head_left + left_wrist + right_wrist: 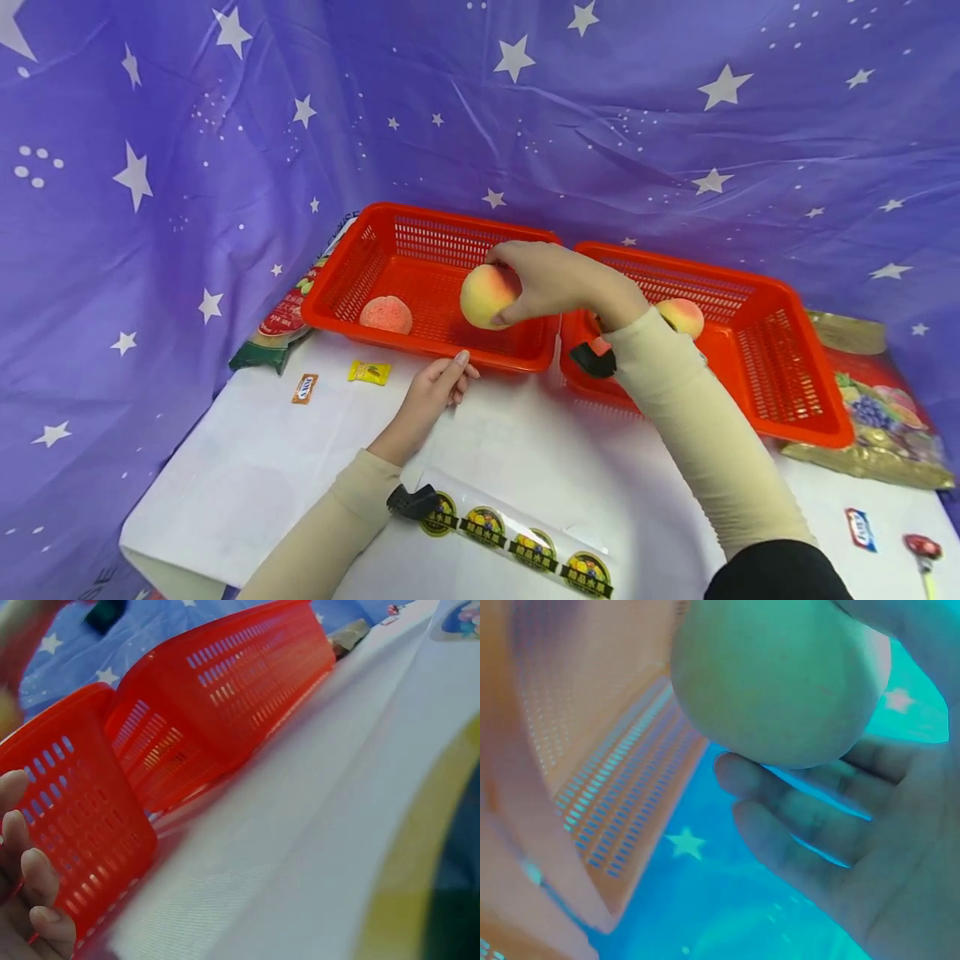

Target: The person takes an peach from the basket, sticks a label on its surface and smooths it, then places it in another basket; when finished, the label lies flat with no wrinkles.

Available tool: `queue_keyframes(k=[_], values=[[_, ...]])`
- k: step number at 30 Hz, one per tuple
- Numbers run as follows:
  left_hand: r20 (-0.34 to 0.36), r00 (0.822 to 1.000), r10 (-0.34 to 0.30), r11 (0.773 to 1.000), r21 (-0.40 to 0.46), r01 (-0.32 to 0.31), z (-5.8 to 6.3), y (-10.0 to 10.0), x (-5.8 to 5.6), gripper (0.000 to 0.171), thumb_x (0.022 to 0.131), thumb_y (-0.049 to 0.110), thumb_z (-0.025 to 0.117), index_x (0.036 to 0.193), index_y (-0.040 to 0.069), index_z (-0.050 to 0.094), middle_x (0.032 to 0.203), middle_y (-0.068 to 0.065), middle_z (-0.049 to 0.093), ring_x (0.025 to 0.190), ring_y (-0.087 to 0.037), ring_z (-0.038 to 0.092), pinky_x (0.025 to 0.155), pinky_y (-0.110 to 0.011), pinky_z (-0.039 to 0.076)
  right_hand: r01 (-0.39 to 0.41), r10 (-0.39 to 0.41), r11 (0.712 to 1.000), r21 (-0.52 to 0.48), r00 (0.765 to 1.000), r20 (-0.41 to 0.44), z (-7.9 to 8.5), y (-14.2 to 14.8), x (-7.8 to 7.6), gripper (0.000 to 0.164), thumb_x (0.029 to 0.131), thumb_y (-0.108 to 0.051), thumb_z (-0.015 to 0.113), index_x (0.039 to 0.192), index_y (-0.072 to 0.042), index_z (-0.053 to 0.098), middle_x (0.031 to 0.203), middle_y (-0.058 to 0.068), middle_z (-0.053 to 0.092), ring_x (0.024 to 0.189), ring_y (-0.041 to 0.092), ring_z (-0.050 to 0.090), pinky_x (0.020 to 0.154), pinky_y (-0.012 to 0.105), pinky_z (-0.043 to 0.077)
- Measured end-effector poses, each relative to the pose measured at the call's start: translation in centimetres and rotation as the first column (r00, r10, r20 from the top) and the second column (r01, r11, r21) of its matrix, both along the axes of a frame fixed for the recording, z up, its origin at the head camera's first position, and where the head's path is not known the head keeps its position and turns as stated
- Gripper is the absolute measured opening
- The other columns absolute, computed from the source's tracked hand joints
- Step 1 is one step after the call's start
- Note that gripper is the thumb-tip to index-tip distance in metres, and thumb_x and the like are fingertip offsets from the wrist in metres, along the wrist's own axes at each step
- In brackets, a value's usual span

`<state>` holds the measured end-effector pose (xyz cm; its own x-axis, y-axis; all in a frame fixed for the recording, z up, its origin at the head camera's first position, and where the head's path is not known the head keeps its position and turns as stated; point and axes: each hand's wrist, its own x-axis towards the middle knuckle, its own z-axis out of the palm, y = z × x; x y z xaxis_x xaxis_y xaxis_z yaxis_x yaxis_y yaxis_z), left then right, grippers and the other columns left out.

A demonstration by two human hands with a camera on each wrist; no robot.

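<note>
My right hand (551,279) grips a yellow and red peach (483,298) over the right part of the left red basket (431,343). In the right wrist view, the peach (780,682) sits between the thumb and fingers (769,832), looking greenish. A pinkish-red peach (386,315) lies in that basket's front left corner. My left hand (438,387) is at the front rim, thumb tip right at the lip and fingers loosely curled below it. Beside the basket's outer wall, those fingers (41,874) show in the left wrist view.
The right red basket (813,400) holds another peach (682,317), partly behind my sleeve. Fruit-printed bags (881,408) flank the baskets. A strip of round fruit labels (517,537), a yellow packet (369,372), small sachets (304,388) and a lollipop (922,547) lie on the white table.
</note>
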<state>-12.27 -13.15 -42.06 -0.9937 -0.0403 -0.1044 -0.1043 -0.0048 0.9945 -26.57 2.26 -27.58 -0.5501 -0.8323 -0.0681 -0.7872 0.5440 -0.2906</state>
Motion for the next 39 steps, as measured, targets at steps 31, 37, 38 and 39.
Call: queue_keyframes(k=[31,37,38,39], values=[[-0.013,1.000,-0.023,1.000,0.021,0.023,0.0,-0.1,0.1,0.050,0.091,0.042,0.042,0.093,-0.006,0.057,0.071,-0.007,0.045,0.060,-0.020,0.041,0.054,-0.028,0.035,0.056,-0.066,0.997,-0.054,0.979,-0.192,-9.4,10.8,14.2,0.065,0.058,-0.046,0.070,0.114,-0.020,0.050,0.094,-0.014,0.047,0.074,0.003,0.049,0.064,0.024,0.044],[0.008,1.000,-0.027,0.999,0.019,0.027,0.0,-0.1,0.1,0.050,0.091,0.042,0.043,0.096,-0.006,0.056,0.072,-0.007,0.045,0.061,-0.018,0.042,0.056,-0.029,0.035,0.066,-0.073,0.997,-0.038,0.973,-0.221,-10.9,10.8,14.0,0.066,0.059,-0.048,0.070,0.114,-0.019,0.051,0.097,-0.011,0.049,0.077,0.007,0.053,0.064,0.026,0.045],[0.010,1.000,-0.027,1.000,0.017,0.027,0.0,-0.2,0.0,0.050,0.091,0.042,0.043,0.096,-0.006,0.056,0.072,-0.008,0.045,0.061,-0.017,0.042,0.056,-0.029,0.035,0.066,-0.072,0.997,-0.034,0.972,-0.226,-11.0,10.8,13.9,0.066,0.059,-0.048,0.070,0.114,-0.019,0.051,0.098,-0.010,0.050,0.077,0.008,0.054,0.065,0.027,0.046],[0.011,1.000,-0.027,1.000,0.015,0.027,0.0,-0.2,0.0,0.050,0.091,0.042,0.043,0.096,-0.006,0.056,0.073,-0.008,0.045,0.061,-0.017,0.042,0.056,-0.029,0.035,0.068,-0.073,0.997,-0.030,0.971,-0.227,-11.2,10.8,13.9,0.066,0.059,-0.048,0.069,0.114,-0.019,0.051,0.098,-0.010,0.050,0.078,0.008,0.054,0.066,0.027,0.046]])
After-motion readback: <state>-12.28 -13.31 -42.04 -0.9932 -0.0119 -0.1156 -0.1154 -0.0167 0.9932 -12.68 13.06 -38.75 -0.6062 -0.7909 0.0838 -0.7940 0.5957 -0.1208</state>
